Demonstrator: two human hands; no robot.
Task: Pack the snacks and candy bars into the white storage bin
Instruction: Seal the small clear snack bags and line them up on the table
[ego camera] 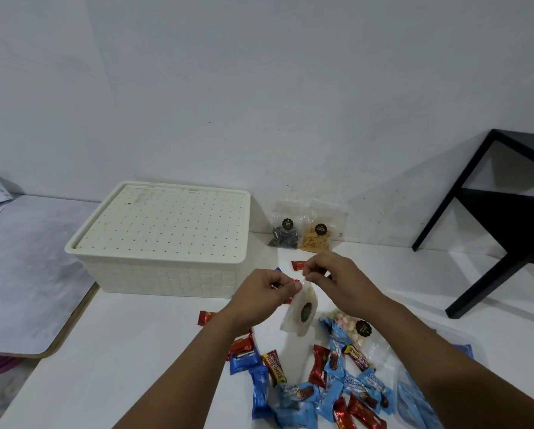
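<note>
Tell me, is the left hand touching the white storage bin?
Apart. The head view shows the left hand pinching a clear snack pouch above the table, in front of the white storage bin.

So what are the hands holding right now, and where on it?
Both the left hand and right hand pinch the top edge of a small clear snack bag, which hangs below.

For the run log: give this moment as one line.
left hand: pinches pouch | right hand: pinches pouch | bin: lidded | candy: on table
</note>
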